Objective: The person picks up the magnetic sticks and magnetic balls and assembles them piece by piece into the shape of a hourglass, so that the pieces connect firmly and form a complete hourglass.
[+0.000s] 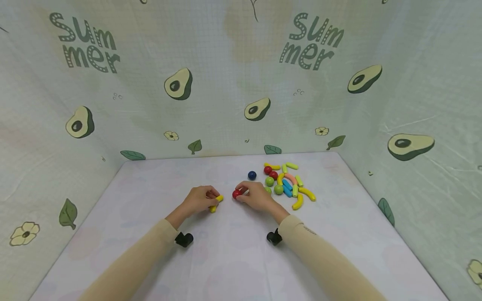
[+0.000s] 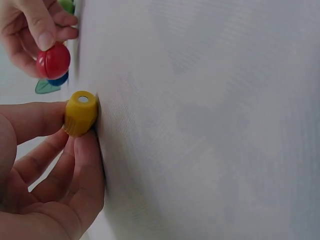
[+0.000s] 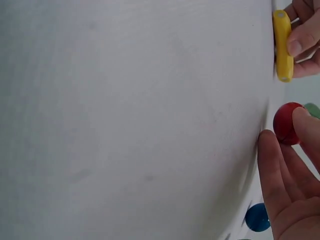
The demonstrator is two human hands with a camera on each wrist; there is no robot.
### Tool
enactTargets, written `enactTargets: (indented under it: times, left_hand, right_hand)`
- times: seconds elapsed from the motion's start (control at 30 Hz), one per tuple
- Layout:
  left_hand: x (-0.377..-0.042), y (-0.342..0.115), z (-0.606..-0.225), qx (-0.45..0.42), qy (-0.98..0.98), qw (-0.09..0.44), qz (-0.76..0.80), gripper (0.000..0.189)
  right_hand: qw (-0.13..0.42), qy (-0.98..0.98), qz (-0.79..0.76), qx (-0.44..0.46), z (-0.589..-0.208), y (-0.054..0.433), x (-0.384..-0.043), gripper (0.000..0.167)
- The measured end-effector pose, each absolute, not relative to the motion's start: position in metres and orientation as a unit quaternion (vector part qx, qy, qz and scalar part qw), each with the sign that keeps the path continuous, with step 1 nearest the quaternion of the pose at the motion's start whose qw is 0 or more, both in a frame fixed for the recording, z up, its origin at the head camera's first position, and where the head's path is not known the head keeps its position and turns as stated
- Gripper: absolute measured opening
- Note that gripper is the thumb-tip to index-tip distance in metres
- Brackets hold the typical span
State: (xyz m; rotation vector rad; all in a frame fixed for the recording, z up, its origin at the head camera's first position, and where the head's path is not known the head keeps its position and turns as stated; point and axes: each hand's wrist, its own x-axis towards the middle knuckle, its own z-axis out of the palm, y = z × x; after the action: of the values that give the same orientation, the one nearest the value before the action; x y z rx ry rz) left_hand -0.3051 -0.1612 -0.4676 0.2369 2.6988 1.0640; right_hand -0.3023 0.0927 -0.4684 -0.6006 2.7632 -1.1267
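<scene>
Left hand pinches yellow rod, left and wearer-side of dark blue ball; right hand pinches red ball, closer in, same side. Both probably light, stiff. Red ball likely slippery: grip across middle. Rod: mid-length, ends free.

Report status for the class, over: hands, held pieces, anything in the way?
Left hand pinching yellow piece. Right hand gripping red ball. Held pieces apart, no obstacle visible between.

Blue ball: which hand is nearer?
Right. The right hand is just on the near side of the blue ball; the left hand is farther off, to its left.
</scene>
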Motion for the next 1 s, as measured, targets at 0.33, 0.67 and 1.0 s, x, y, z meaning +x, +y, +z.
enactTargets:
  times: [0.33,0.67,1.0]
  left_hand:
    - [-0.301,-0.163,-0.468,0.073,0.923,0.105,0.364,0.018]
    - [-0.299,-0.163,-0.472,0.08,0.927,0.087,0.355,0.017]
    - [-0.298,-0.16,-0.47,0.071,0.925,0.086,0.363,0.018]
  right_hand:
    - [0.06,0.9,-0.378,-0.209,-0.471,0.074,-0.309,0.028]
    - [0.058,0.9,-0.383,-0.2,-0.478,0.063,-0.31,0.028]
    - [0.062,0.893,-0.399,-0.2,-0.477,0.062,-0.308,0.028]
